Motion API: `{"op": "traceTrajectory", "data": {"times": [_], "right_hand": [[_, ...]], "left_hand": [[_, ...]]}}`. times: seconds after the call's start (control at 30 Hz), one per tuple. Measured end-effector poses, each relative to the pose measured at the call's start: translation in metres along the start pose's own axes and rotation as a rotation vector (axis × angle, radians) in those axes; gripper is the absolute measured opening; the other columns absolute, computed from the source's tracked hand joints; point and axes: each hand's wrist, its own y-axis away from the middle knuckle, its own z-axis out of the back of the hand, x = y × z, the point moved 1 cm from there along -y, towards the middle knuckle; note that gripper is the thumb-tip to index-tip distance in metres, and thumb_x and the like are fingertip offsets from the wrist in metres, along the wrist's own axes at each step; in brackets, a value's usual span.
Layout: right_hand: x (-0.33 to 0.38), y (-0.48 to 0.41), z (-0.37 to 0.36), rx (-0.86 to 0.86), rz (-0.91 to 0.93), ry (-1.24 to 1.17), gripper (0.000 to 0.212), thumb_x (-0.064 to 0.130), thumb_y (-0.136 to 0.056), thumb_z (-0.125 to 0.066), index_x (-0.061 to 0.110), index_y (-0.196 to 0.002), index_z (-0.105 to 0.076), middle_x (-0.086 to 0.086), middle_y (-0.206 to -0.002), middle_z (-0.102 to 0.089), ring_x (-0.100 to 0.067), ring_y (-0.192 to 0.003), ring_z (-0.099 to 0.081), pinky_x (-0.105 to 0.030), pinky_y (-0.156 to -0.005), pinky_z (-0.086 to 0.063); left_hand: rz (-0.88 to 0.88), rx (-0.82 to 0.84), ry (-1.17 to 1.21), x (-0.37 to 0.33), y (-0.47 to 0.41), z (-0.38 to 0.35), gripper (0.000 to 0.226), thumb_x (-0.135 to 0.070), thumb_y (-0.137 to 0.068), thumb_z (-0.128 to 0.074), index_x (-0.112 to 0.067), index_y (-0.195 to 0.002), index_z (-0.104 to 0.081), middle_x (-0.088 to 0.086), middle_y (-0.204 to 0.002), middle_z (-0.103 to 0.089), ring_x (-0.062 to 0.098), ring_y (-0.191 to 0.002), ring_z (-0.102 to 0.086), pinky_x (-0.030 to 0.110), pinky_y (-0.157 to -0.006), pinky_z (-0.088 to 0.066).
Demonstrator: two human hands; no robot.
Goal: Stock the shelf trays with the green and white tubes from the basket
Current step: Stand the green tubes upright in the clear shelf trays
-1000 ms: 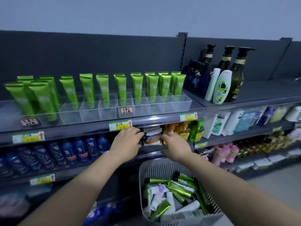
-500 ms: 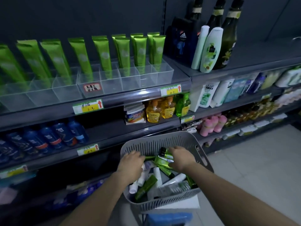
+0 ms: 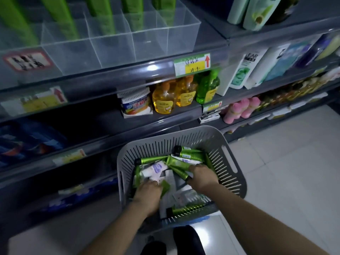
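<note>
1. Both forearms reach forward and down into the grey slotted basket [image 3: 230, 183], which sits in front of the lower shelves, above the pale tiled floor [image 3: 285, 162].

2. The left hand [image 3: 147, 195] is in the near-left part of the basket, knuckles up. Its fingers point down among the tubes, and one green tube end lies just beside them. The fingertips are hidden, so it cannot be told whether they clamp anything.

3. The right hand [image 3: 202, 176] is in the middle-right part of the basket. Its fingers are curled together over the green tubes [image 3: 176, 163], which run diagonally beneath them.

4. Green tubes with black caps and white tubes [image 3: 156, 169] lie loosely crossed in the basket. All are lying down, and some overlap.

5. Behind the basket, one shelf carries a jar [image 3: 135, 103], yellow pump bottles [image 3: 163, 100] and a green bottle [image 3: 207, 87]. Pink bottles [image 3: 242, 109] stand lower, to the right.

6. A price tag [image 3: 192, 64] is fixed to the edge of the top shelf.

7. On that shelf sit the clear shelf trays [image 3: 147, 43], split into compartments. Upright tubes [image 3: 103, 15] occupy the rear compartments.
</note>
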Motion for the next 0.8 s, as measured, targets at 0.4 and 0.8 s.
{"op": "traceTrajectory", "data": {"times": [0.4,0.8], "right_hand": [[-0.028,-0.079,-0.038,0.093,0.034,-0.026,0.067,0.039,-0.09,-0.057,0.017,-0.147,-0.03,-0.014,-0.128,-0.056,-0.033,-0.119,-0.052,-0.038,-0.092,-0.047],[-0.029,-0.108,-0.057,0.084,0.118,-0.162,0.053,0.03,-0.087,-0.064,0.01,-0.133,-0.046,-0.014,-0.125,-0.057,-0.03,-0.113,-0.055,-0.035,-0.085,-0.05]], "left_hand": [[0.275,0.067,0.314,-0.02,-0.054,-0.059,0.03,-0.018,-0.089,-0.058,-0.009,-0.117,-0.058,0.013,-0.111,-0.062,0.025,-0.101,-0.06,0.032,-0.078,-0.051],[0.285,-0.085,0.426,-0.02,-0.062,-0.067,0.015,-0.007,-0.073,-0.07,-0.007,-0.087,-0.067,0.011,-0.089,-0.065,0.025,-0.081,-0.064,0.03,-0.064,-0.053]]}}
